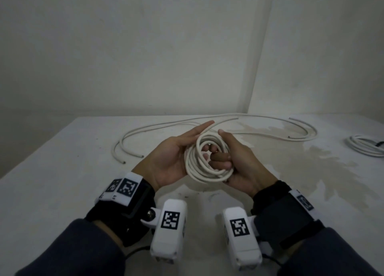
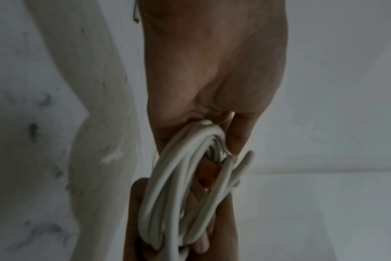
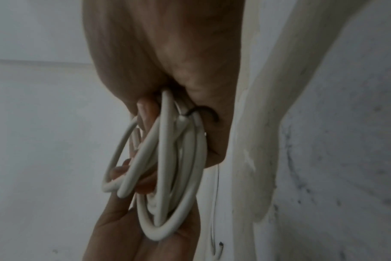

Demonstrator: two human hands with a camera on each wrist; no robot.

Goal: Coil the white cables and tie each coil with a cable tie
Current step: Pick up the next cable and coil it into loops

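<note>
A coil of white cable (image 1: 207, 161) is held between both hands above the table (image 1: 62, 172). My right hand (image 1: 232, 157) grips the coil, with its fingers curled through the middle and the thumb over the top. My left hand (image 1: 182, 147) lies flat against the coil's left side with straight fingers. In the right wrist view the coil (image 3: 167, 167) rests on the left palm (image 3: 123, 229), and a thin black strand (image 3: 203, 110) curls out by the right thumb; I cannot tell if it is a tie. The left wrist view shows the coil (image 2: 185, 185) edge-on.
Several loose white cables (image 1: 207, 121) lie in long curves across the back of the table, with ends at the left (image 1: 122, 161) and right. Another white coil (image 1: 365, 149) sits at the far right edge. Walls meet in a corner behind.
</note>
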